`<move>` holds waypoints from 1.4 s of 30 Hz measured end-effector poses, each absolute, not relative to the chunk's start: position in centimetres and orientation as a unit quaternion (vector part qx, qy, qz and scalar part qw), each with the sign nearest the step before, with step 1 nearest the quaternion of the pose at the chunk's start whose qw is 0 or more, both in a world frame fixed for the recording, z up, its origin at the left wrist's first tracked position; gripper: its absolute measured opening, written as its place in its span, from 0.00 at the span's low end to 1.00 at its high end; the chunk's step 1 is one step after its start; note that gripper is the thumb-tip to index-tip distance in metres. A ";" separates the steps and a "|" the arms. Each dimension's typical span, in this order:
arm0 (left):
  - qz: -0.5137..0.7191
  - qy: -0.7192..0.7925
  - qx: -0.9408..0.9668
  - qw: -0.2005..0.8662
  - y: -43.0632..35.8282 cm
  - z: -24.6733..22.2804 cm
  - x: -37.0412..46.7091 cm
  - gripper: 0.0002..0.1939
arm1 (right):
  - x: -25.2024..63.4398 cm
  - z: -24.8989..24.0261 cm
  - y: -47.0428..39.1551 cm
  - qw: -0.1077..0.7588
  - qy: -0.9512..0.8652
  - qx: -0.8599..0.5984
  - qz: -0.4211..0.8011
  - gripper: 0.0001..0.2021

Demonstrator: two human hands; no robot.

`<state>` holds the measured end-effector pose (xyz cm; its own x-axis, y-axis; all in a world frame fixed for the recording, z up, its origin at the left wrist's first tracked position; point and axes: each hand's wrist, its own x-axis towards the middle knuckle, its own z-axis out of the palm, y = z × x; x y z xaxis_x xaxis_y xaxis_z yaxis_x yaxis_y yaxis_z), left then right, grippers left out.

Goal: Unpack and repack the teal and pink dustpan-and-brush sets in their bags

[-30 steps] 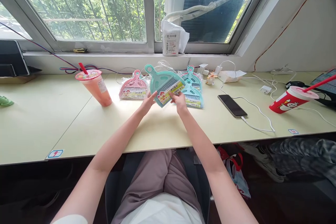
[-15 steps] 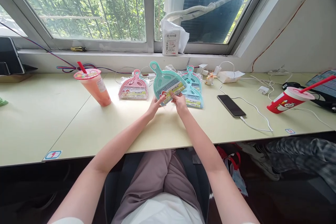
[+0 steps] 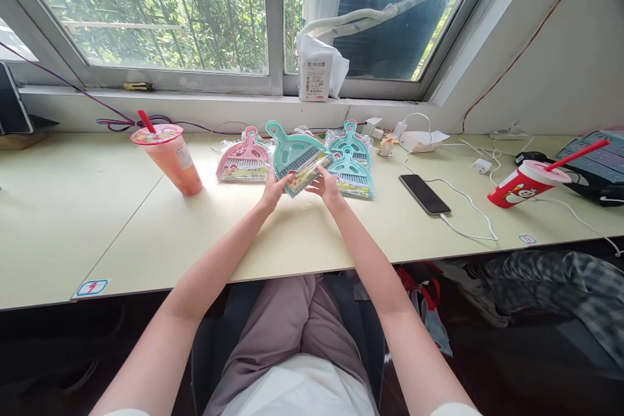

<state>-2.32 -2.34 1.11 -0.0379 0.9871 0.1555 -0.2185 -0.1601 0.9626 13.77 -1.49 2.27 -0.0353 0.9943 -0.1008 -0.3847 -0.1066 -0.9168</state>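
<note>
Between my hands is a packaged mint-green dustpan and brush set (image 3: 297, 155), tilted with its handle toward the upper left and its printed label facing me. My left hand (image 3: 274, 192) grips its lower left edge, thumb on the front. At the lower right edge my right hand (image 3: 326, 186) holds it too, thumb on the label and the other fingers partly behind. A pink dustpan set (image 3: 245, 159) in clear wrap lies on the table to the left. Just right of my right hand lie a green dustpan set (image 3: 355, 175) and, behind it, another set with green and pink (image 3: 350, 140).
An orange drink cup (image 3: 170, 159) stands on the left of the table (image 3: 205, 240). To the right lie a phone (image 3: 425, 194) on a white cable and a red cup (image 3: 524, 183). A tissue pack (image 3: 316, 78) sits on the sill. Another person's leg (image 3: 550, 286) shows at lower right.
The held dustpan set has moved slightly left and down with both hands, and its handle is lower. The whole view has also shifted a little.
</note>
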 end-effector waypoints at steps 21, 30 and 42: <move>0.529 0.415 0.346 0.654 -0.6 2.2 -9.0 0.20 | 15.7 3.6 -1.8 0.560 -0.728 -0.382 0.101 0.06; 0.429 0.436 0.421 0.670 -1.0 2.5 -9.5 0.22 | 15.3 2.5 -1.5 0.514 -0.751 -0.400 0.109 0.07; 0.423 0.392 0.489 0.654 -1.0 2.2 -9.7 0.22 | 14.9 2.7 -2.2 0.591 -0.641 -0.418 0.256 0.13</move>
<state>-9.72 -0.96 2.22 0.3348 0.9371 -0.0987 -0.1705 0.1632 0.9717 14.92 -2.16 2.70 0.0485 0.8381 0.5433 0.2331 0.5194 -0.8221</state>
